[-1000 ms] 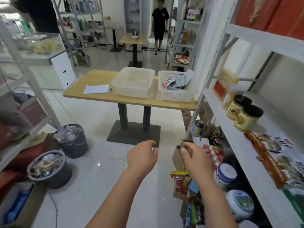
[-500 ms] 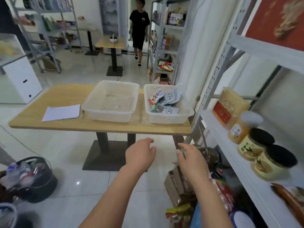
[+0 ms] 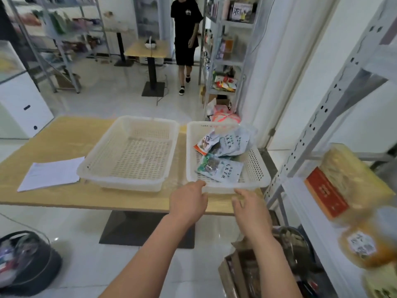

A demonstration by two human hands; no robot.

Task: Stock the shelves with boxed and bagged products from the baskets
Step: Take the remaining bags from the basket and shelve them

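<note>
Head view.

Progress, as a judgement: left basket point(image 3: 129, 186) bare inside, likely done. Right basket point(image 3: 255, 179) holding a small heap of bagged goods. Pale blue bag point(image 3: 233, 143) at the far side, orange-cornered bag point(image 3: 205, 144) beside it, green-and-white bag point(image 3: 222, 171) flat at the near side. No boxed items visible in either basket. Probably late in the task, with those few bags left to shelve.

Left hand point(image 3: 189, 203) at the right basket's near rim, fingers loosely bent, nothing held; contact with the rim unclear. Right hand point(image 3: 251, 209) just short of the same rim, fingers spread and relaxed, empty. Reads as a reach for the next bag or for the basket itself.

Surface: both baskets side by side on a wooden table point(image 3: 64, 136), close together. Sheet of paper point(image 3: 51, 174) left of the empty one.

Room:
- White metal shelf rack point(image 3: 309, 127) on the right by the table's end, carrying a yellow pack with red label point(image 3: 343, 186) and a blurred amber jar point(image 3: 363, 244).
- Open cardboard box point(image 3: 234, 274) on the floor by the right forearm.
- Black bucket point(image 3: 32, 267) of rubbish lower left.
- Glossy white tile floor.
- Small table point(image 3: 148, 49) further back, more racks behind it.
- Person in black point(image 3: 187, 29) in the aisle.
</note>
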